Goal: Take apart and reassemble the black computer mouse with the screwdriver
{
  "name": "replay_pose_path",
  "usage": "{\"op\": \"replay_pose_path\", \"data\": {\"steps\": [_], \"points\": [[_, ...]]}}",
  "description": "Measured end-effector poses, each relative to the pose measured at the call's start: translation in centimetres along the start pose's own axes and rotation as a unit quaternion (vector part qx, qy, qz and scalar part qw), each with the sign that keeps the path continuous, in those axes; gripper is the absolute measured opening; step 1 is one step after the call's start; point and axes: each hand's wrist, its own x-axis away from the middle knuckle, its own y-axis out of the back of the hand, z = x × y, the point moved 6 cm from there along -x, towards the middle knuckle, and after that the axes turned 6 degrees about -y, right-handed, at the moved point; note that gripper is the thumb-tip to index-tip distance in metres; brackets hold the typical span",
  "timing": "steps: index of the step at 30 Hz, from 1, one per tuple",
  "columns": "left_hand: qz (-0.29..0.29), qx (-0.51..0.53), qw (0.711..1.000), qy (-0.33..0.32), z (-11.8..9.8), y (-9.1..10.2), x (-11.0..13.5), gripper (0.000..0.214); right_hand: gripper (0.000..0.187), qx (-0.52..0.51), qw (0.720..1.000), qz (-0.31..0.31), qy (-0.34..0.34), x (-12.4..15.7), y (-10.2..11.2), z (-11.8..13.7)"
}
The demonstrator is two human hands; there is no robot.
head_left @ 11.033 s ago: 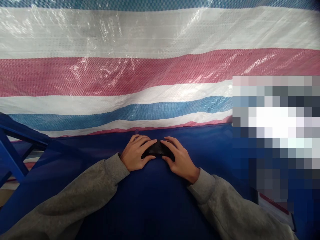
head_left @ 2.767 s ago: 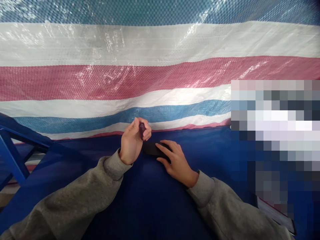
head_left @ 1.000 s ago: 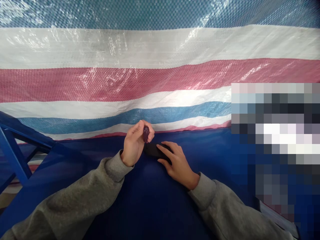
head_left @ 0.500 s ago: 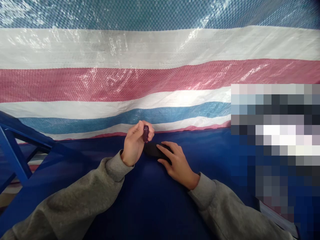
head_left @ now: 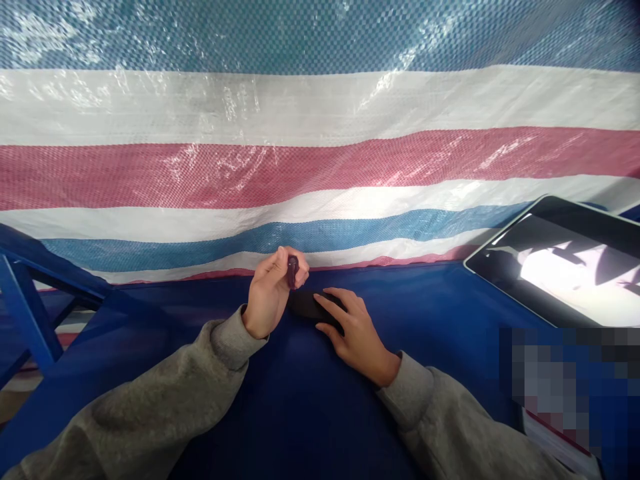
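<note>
Just above the blue surface, my left hand (head_left: 270, 287) is closed around a small dark purple object (head_left: 293, 272), and only its glossy narrow end shows between thumb and fingers. To its right, my right hand (head_left: 353, 333) lies over a flat black rounded object (head_left: 306, 305) on the surface. My thumb is on its near side, with fingers over the top and far side. The hand covers its right end, so its exact kind is hard to tell. Both hands are close together but apart.
The blue surface (head_left: 280, 413) meets a hanging striped plastic sheet (head_left: 300, 173) at the back. A tablet-like device with a bright reflection (head_left: 575, 267) lies at the right. A blue metal frame (head_left: 33, 307) stands at the left. Part of the lower right is pixelated.
The view has shifted slightly, so everything sits a little lower. Both hands keep nearly the same pose. The tablet-like device, pixelated before, now shows plainly.
</note>
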Motion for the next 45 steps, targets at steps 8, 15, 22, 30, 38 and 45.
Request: {"op": "replay_pose_path", "data": {"steps": [8, 15, 22, 30, 38, 45], "points": [[0.005, 0.006, 1.0, -0.003, -0.14, -0.03, 0.05, 0.016, 0.042, 0.0, 1.0, 0.005, -0.001, 0.0, -0.09, -0.06], [-0.004, 0.02, 1.0, 0.005, -0.15, -0.14, 0.07, 0.029, 0.042, 0.001, 1.0, 0.001, 0.0, -0.03, 0.03, -0.06], [-0.009, -0.01, 1.0, -0.004, -0.2, 0.03, -0.03, 0.026, 0.043, 0.008, 1.0, 0.0, -0.001, -0.01, -0.02, -0.04], [-0.008, 0.04, 0.999, 0.004, -0.02, -0.09, 0.16, 0.016, 0.042, 0.011, 1.0, -0.001, -0.002, 0.03, 0.06, -0.03], [-0.008, 0.014, 1.0, 0.009, -0.24, -0.28, -0.08, 0.035, 0.041, 0.008, 1.0, 0.009, -0.004, -0.04, 0.05, 0.01], [-0.01, 0.003, 1.0, 0.002, -0.13, -0.11, 0.03, 0.025, 0.043, 0.011, 1.0, 0.006, -0.002, 0.0, 0.03, -0.1]]}}
